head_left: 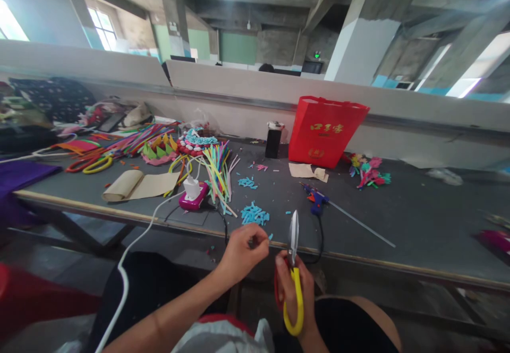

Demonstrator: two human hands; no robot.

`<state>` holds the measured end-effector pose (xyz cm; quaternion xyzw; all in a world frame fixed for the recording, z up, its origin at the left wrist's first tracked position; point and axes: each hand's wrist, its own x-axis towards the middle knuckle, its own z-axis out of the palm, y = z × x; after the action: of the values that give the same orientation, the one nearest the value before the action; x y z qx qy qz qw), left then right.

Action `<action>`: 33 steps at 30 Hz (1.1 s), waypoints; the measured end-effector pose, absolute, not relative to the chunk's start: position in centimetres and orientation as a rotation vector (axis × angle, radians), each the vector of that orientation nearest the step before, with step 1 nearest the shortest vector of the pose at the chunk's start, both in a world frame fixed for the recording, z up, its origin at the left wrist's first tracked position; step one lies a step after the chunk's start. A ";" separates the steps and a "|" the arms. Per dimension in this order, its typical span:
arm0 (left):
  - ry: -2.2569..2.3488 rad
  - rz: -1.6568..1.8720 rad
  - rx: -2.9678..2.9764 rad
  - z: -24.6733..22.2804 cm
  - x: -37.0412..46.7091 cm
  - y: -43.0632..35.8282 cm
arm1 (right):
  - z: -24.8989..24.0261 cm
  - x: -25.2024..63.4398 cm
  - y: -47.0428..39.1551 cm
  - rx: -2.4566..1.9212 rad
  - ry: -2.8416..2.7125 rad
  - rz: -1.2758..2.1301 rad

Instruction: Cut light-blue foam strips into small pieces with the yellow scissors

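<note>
My left hand [244, 252] is pinched closed above the front edge of the table, with a short blue piece [271, 237] at its fingertips. The piece looks like a cut length of chenille stem. In my right hand [297, 289] is a pair of scissors [294, 239] with one red and one yellow handle loop, blades pointing up and pressed together. Just beyond my left hand lies a pile of short blue pieces [255, 214], with a smaller blue pile [247, 182] behind it. Left of these is a bundle of long coloured stems [219, 170].
A blue glue gun [316, 199] with a long glue stick lies right of the piles. Behind stand a red paper bag [326, 132] and a black bottle [273, 141]. A purple power socket [193, 196] with a white cable and a paper roll [139, 186] are at left.
</note>
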<state>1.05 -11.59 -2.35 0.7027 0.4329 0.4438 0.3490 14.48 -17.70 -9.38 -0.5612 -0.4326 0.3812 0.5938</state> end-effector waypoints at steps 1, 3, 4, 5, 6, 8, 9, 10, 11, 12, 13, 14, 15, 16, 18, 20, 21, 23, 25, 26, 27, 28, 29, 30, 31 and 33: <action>1.127 1.124 2.011 -2.8 1.0 -11.6 | -9.2 14.5 -17.8 -1.296 -0.978 0.980; 1.106 1.068 2.345 -3.6 1.1 -11.8 | -8.9 14.5 -18.0 -1.300 -0.980 1.078; 1.090 1.035 2.477 -3.9 1.2 -11.9 | -8.6 14.6 -18.1 -1.305 -0.995 1.059; 1.079 1.002 2.581 -4.2 1.2 -12.0 | -8.4 14.6 -18.1 -1.307 -1.025 1.017; 1.075 0.979 2.660 -4.5 1.3 -12.0 | -8.2 14.7 -18.1 -1.308 -1.062 0.964; 1.074 0.946 2.778 -4.8 1.4 -12.2 | -8.0 14.8 -18.0 -1.308 -1.118 0.883; 1.073 0.938 2.827 -4.9 1.4 -12.2 | -8.1 14.9 -18.0 -1.303 -1.128 0.876; 1.069 0.934 2.872 -4.9 1.4 -12.2 | -8.1 14.9 -17.9 -1.299 -1.125 0.885; 1.066 0.935 2.909 -4.9 1.4 -12.2 | -8.3 14.9 -17.8 -1.291 -1.117 0.897; 1.060 0.930 2.940 -4.9 1.4 -12.3 | -8.5 14.9 -17.8 -1.280 -1.109 0.901; 1.053 0.917 2.965 -4.9 1.4 -12.3 | -8.8 14.9 -17.7 -1.266 -1.110 0.900; 1.043 0.899 2.982 -4.9 1.4 -12.3 | -9.0 14.9 -17.6 -1.255 -1.112 0.893; 1.027 0.878 2.994 -4.9 1.4 -12.4 | -9.2 14.9 -17.5 -1.250 -1.112 0.883; 1.005 0.860 2.998 -4.9 1.4 -12.4 | -9.3 14.9 -17.5 -1.245 -1.119 0.881; 0.955 0.855 2.959 -4.7 1.5 -12.6 | -9.4 15.0 -17.4 -1.234 -1.126 0.875; 0.961 0.889 2.808 -4.5 1.5 -12.7 | -9.3 15.1 -17.5 -1.234 -1.122 0.871; 0.981 0.901 2.681 -4.3 1.5 -12.7 | -9.1 15.1 -17.5 -1.242 -1.119 0.882; 1.019 0.901 2.342 -4.0 1.3 -12.6 | -8.7 15.0 -17.8 -1.266 -1.086 0.944; 1.014 0.844 2.001 -3.8 1.1 -12.3 | -8.3 14.8 -18.0 -1.272 -1.029 1.027; 1.003 0.809 1.868 -3.7 1.0 -12.2 | -8.1 14.7 -18.0 -1.266 -1.009 1.054; 0.993 0.777 1.764 -3.7 0.9 -12.1 | -8.0 14.6 -18.1 -1.258 -1.001 1.067; 0.982 0.746 1.680 -3.7 0.8 -12.0 | -7.9 14.6 -18.2 -1.252 -1.006 1.066; 0.967 0.721 1.604 -3.7 0.7 -11.9 | -7.8 14.6 -18.2 -1.244 -1.026 1.064; 0.952 0.700 1.527 -3.7 0.7 -11.9 | -7.8 14.6 -18.2 -1.239 -1.046 1.064; 0.937 0.681 1.452 -3.8 0.7 -11.9 | -7.9 14.7 -18.2 -1.235 -1.059 1.071; 0.915 0.645 1.316 -3.8 0.8 -11.9 | -8.0 14.7 -18.2 -1.230 -1.067 1.101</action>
<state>0.79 -11.94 -3.79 0.5793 0.4026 0.2840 0.6494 14.69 -18.20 -8.02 -0.5207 -0.4515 0.4660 0.5548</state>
